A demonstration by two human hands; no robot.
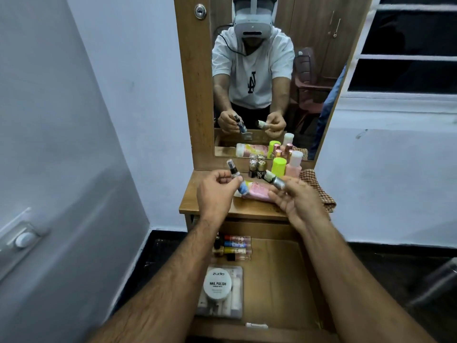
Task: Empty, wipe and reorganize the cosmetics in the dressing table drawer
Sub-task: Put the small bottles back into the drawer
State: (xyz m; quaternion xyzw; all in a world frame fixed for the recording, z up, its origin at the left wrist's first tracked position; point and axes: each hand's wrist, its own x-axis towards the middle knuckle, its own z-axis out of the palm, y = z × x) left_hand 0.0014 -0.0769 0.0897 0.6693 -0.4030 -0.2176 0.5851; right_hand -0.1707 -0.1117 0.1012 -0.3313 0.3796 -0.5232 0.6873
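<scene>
My left hand (214,191) grips a small blue spray bottle (64,179) with a black nozzle above the wooden dressing table top (197,204). My right hand (294,199) pinches a small silver tube (275,181) with a dark cap. Under both hands lies a pink tube (257,191). The open drawer (277,280) below holds several small coloured bottles (235,246) at its back left and a clear case with a white nail polish remover tub (217,283) on it.
Against the mirror (259,70) stand small nail polish bottles (257,167), a neon yellow capped bottle (279,167) and a pink bottle (294,167). A checked cloth (319,189) lies at the top's right. A white wall is at the left, dark floor below.
</scene>
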